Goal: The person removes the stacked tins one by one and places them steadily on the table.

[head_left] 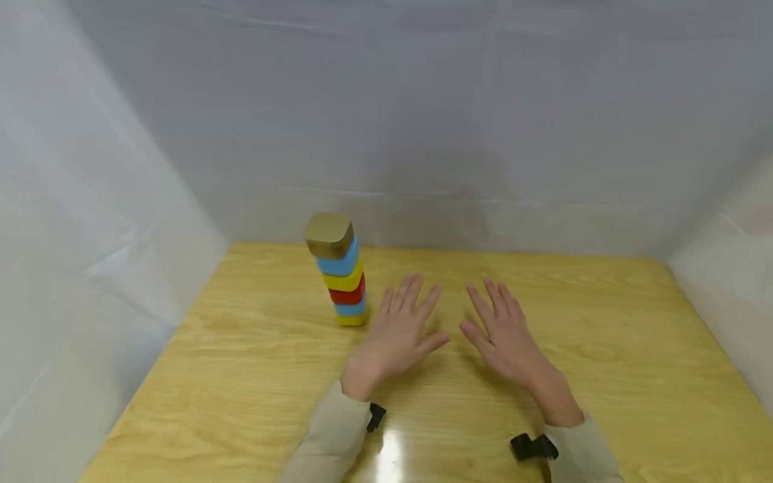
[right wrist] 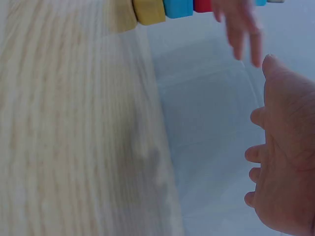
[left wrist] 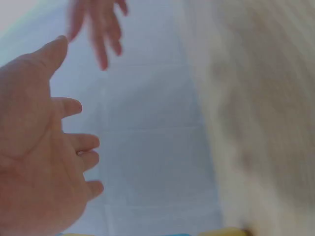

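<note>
A tower of several stacked blocks stands upright on the wooden table, gold-brown on top, then blue, yellow, red, blue and yellow. My left hand hovers palm down just right of the tower, fingers spread and holding nothing. My right hand is beside it, also flat and spread, with a small gap between the two. The left wrist view shows the left hand with its palm open and the right hand's fingers beyond. In the right wrist view are the right hand, the left hand's fingers and the tower's blocks.
White sheeting walls the table on the back, left and right sides. A black wrist mount sits at each beige sleeve. The tabletop looks blurred in both wrist views.
</note>
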